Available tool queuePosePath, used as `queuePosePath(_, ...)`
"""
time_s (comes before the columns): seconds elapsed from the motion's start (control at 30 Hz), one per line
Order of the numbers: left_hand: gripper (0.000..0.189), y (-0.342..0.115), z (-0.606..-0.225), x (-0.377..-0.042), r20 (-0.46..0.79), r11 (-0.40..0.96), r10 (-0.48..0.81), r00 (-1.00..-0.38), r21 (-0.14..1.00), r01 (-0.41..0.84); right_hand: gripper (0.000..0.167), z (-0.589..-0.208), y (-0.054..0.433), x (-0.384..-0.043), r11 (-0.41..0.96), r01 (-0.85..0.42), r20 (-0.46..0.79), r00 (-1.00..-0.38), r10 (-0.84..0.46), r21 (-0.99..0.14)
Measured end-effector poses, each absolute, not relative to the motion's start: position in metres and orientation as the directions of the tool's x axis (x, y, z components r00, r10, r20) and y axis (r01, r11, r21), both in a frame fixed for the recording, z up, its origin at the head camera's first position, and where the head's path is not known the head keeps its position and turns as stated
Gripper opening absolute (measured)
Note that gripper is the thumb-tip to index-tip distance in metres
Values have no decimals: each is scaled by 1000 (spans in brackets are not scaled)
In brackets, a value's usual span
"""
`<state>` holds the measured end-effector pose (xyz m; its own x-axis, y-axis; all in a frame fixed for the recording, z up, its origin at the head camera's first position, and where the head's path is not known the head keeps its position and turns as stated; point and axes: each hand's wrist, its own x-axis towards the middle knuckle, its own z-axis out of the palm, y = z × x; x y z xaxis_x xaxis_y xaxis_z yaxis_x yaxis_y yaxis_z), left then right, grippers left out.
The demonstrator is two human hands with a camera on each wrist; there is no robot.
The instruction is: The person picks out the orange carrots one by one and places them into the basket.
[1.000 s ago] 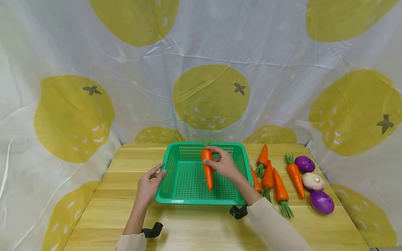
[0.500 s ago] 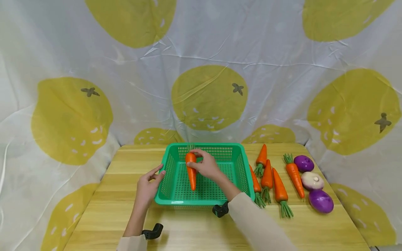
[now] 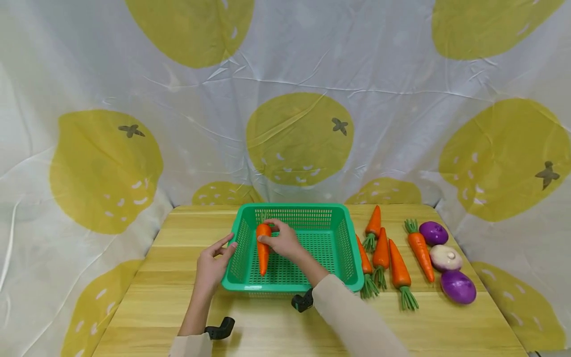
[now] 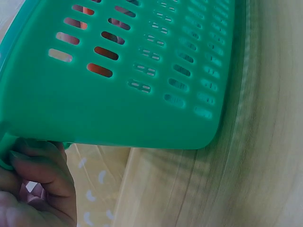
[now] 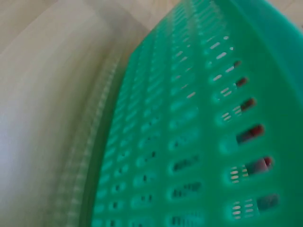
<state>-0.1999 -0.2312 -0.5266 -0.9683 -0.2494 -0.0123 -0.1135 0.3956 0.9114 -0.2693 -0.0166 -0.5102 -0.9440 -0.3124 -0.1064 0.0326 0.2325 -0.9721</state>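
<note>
A green plastic basket (image 3: pixel 294 288) with slotted walls stands at the middle of the wooden table. My left hand (image 3: pixel 213 263) grips its left rim between thumb and fingers; in the left wrist view the fingers (image 4: pixel 45 172) curl at the rim beside the slotted wall. Inside the basket, toward the left, my right hand (image 3: pixel 283 242) pinches an orange carrot (image 3: pixel 263 253) near its leafy top, tip pointing toward me. In the right wrist view the basket's wall (image 5: pixel 156 123) hides the right hand, apart from glimpses through the slots.
Right of the basket lie several carrots (image 3: pixel 399 265), one close against its wall. A separate carrot (image 3: pixel 419 250) lies farther right, beside two purple onions (image 3: pixel 458 287) and a whitish one (image 3: pixel 445 258). A lemon-print cloth (image 3: pixel 299 59) hangs behind the table.
My right hand has carried the carrot leftward across the basket and somewhat lower into it. My left hand stays at the left rim.
</note>
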Motion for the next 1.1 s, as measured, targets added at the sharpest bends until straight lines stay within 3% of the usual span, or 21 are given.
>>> queuePosePath(0.23, 45, -231, -526, -199, -32, 371, -247, -968, 920, -125, 56, -519, -27, -269, 254, 57, -137, -941, -310, -966)
queuePosePath(0.63, 41, -227, -526, -199, -27, 358, -246, -969, 926, -117, 56, -532, -30, -270, 386, -18, -119, -937, -328, -922)
queuePosePath(0.83, 41, -227, -525, -199, -33, 350, -245, -969, 929, -121, 56, -531, -30, -264, 432, 2, -180, -911, -370, -902)
queuePosePath(1.1, 43, -229, -524, -198, -36, 358, -254, -967, 925, -128, 55, -529, -31, -263, 381, 60, -219, -894, -391, -923)
